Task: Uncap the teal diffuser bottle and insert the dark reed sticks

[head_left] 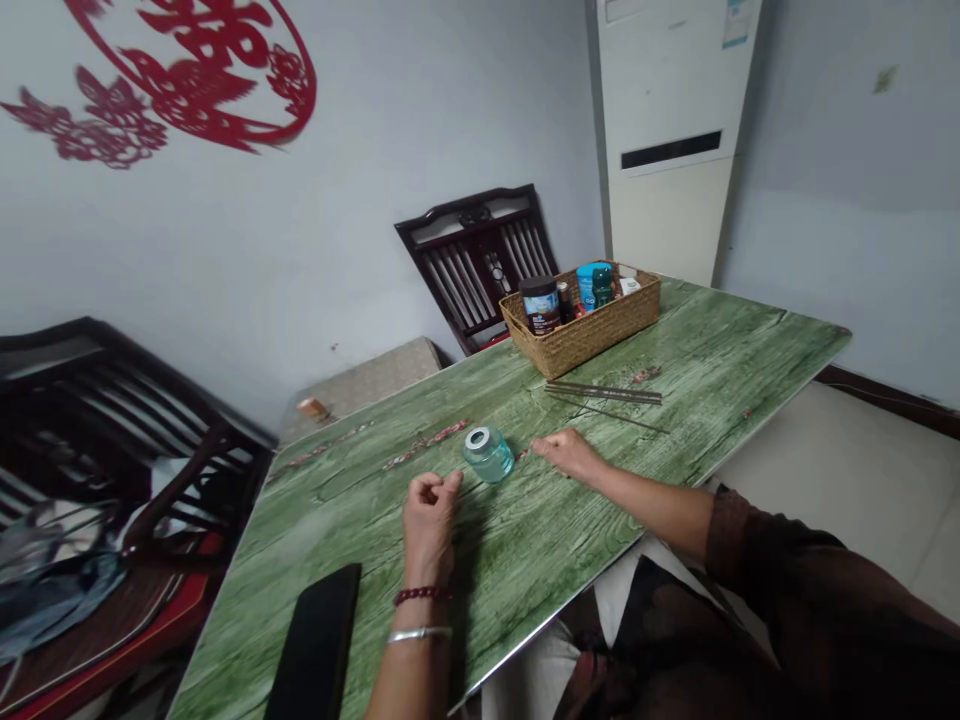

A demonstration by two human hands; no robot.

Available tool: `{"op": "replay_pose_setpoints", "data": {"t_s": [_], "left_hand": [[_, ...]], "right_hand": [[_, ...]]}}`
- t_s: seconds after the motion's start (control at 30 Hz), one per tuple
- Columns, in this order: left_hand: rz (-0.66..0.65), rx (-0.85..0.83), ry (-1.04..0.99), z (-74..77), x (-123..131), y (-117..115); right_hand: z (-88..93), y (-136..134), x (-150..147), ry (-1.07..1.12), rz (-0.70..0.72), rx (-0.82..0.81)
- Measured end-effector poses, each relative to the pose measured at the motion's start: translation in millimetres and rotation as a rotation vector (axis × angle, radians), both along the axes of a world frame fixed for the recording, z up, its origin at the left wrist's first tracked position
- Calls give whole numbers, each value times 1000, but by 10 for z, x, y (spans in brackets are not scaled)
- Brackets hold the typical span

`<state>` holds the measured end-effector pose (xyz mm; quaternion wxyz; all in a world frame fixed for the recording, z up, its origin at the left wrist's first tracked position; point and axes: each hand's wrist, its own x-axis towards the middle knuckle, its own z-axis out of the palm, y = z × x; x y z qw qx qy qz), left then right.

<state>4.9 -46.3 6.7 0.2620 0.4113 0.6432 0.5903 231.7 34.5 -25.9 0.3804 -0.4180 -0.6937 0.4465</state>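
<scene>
A small clear blue-green glass jar [492, 462] with a silver collar and a hole in its top stands upright on the green wood-patterned table [330, 520]. My left hand [431, 512] is just to its left, fingers curled in and thumb beside them, with nothing visible in the grip. On the jar's other side, my right hand [570, 453] hovers low over the tabletop, its fingers folded and pressed together; I see no thing in it. Neither hand touches the jar. Several thin dark sticks [607, 392] lie on the table beyond my right hand.
A woven basket [592, 345] holding jars and bottles stands at the table's back. At the front left lies a flat black object [315, 640]. Dark wooden chairs [480, 260] stand behind the table and at the left, and a white cabinet-like unit [675, 90] is in the corner.
</scene>
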Motion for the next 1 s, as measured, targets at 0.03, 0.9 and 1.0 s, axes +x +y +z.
{"op": "replay_pose_setpoints", "data": {"t_s": [0.03, 0.9, 1.0], "left_hand": [[-3, 52, 3, 20, -16, 84], [-235, 190, 278, -63, 72, 547], [-265, 200, 242, -74, 90, 554]], "right_hand": [[5, -13, -4, -18, 15, 35], [-5, 239, -698, -124, 210, 204], [10, 238, -748, -92, 197, 208]]}}
